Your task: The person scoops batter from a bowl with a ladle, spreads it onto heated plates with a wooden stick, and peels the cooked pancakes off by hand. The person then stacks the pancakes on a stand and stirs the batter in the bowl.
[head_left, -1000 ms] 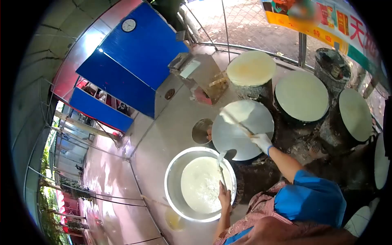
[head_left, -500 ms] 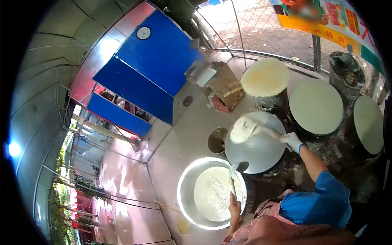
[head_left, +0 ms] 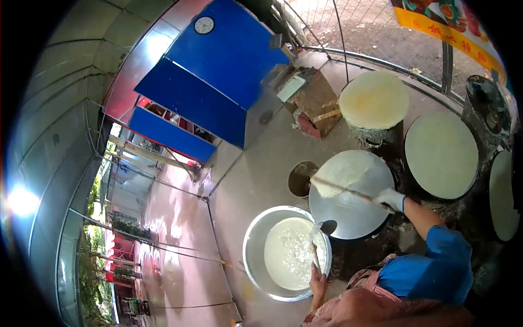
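My right hand point(head_left: 390, 200), in a white glove, is wrapped round the handle of a wooden spreader point(head_left: 348, 190) that lies across the round grey griddle point(head_left: 354, 218). Pale batter point(head_left: 348, 168) forms a thin layer over the griddle's upper part. Bare fingers of my left hand point(head_left: 318, 280) close round the handle of a ladle point(head_left: 315, 245). The ladle's dark bowl is over the rim between the griddle and a large metal basin point(head_left: 253, 261), which holds creamy white batter point(head_left: 289, 256).
Round griddles with pale sheets point(head_left: 374, 101) point(head_left: 441, 155) stand at the upper right. A dark bucket point(head_left: 301, 179) sits left of my griddle. Farther back are a cardboard box point(head_left: 313, 101), an open drum point(head_left: 486, 101) and a blue panel point(head_left: 229, 52).
The spreader has swung round on the griddle, and the thick batter lump is now a wider, thinner layer. The view has shifted, moving the surroundings slightly right.
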Motion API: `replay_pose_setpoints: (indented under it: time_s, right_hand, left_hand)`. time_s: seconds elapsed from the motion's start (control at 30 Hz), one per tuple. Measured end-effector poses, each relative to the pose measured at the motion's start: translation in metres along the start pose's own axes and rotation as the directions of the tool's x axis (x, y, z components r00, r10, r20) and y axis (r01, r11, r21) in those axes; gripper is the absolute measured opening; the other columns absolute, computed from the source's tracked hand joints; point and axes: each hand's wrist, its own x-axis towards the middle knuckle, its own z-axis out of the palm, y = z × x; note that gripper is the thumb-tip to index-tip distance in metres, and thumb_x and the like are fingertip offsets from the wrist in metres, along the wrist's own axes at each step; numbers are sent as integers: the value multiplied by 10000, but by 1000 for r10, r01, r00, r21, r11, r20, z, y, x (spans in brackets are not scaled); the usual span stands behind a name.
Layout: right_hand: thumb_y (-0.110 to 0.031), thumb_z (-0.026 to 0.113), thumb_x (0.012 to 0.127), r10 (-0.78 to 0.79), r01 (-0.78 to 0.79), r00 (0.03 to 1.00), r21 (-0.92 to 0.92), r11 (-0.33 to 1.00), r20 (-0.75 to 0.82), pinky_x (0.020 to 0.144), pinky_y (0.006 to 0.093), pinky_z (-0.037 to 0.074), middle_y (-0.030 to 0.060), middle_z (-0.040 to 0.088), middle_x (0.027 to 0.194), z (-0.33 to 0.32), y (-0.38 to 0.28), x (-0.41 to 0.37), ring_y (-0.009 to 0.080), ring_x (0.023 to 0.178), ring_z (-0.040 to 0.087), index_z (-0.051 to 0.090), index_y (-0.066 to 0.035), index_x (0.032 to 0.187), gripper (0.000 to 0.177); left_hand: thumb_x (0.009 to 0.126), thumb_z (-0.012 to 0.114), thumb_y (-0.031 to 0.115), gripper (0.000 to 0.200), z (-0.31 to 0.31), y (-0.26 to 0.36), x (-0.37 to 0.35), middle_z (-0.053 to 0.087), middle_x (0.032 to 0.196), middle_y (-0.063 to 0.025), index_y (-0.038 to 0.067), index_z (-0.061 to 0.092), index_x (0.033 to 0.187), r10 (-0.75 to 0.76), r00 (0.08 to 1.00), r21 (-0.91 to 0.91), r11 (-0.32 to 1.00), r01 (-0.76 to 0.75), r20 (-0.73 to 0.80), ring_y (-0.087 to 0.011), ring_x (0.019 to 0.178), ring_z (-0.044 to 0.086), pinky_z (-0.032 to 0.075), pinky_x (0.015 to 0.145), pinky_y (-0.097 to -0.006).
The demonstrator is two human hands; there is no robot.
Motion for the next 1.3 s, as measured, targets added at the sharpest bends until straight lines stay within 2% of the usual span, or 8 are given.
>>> replay_pose_setpoints:
  time_s: [0.27,0.37,0.6,0.7,0.87,1.03,1.1,1.3]
  right_hand:
    - [-158,691,740,-123,114,988,-99,989,-93,311,334,301,114,552,546,-43,-55,27,177,349,451,646,1,704,169]
    - [-177,714,737,77,-41,985,-223,974,157,317,335,301,99,539,541,-29,-37,32,177,372,455,647,-9,727,181]
    - [-211,736,710,23,-1,996,-260,966,81,339,303,306,61,512,523,-61,-52,34,161,369,433,663,-11,754,218]
    - [-204,739,717,-66,84,994,-229,970,84,353,309,322,64,532,546,-35,-70,48,163,406,458,654,-6,756,219]
    - [-179,740,715,113,18,947,-402,915,299,390,327,369,89,587,615,-71,11,56,177,454,498,685,-6,807,204]
    - [-132,719,719,-158,267,920,-279,922,357,413,309,390,64,594,657,-80,-24,96,153,506,528,671,-8,756,138]
    - [-165,725,700,-74,95,994,-285,954,84,363,308,349,57,553,580,-20,-88,68,149,438,474,661,-39,781,163]
    - [-183,729,695,222,15,902,-540,841,370,379,315,368,53,566,599,-58,-60,44,154,473,496,690,-9,831,224]
  left_hand:
    - [780,537,-72,735,-5,-8,-75,560,765,-4,139,297,1441,-213,966,-340,928,153,-147,-71,519,419,328,437,-207]
    - [745,531,-105,769,-4,-16,-83,501,669,24,135,301,1438,-230,954,-298,940,167,-190,-66,470,404,328,401,-227]
    - [738,510,-121,802,-5,-55,-107,573,914,-17,113,242,1457,-243,949,-365,918,157,-202,-68,584,458,367,473,-222]
    - [749,496,-129,791,-7,18,-118,568,1034,-15,95,227,1458,-319,939,-252,926,281,-126,-78,666,491,397,538,-216]
    - [769,485,-146,759,0,-100,-131,493,1244,-71,59,223,1451,-198,956,-501,863,65,-217,-129,906,534,446,692,-224]
    - [784,468,-146,729,11,-97,-138,374,1400,-122,25,212,1446,-125,946,-518,854,-51,-299,-196,1167,466,425,887,-269]
    - [789,471,-133,724,5,-76,-150,352,1414,-121,21,208,1445,-99,953,-462,886,-47,-286,-202,1209,431,412,914,-281]
    - [773,521,-111,755,-7,-98,-168,504,1245,-79,71,236,1449,-278,939,-419,891,173,-203,-132,858,544,450,658,-238]
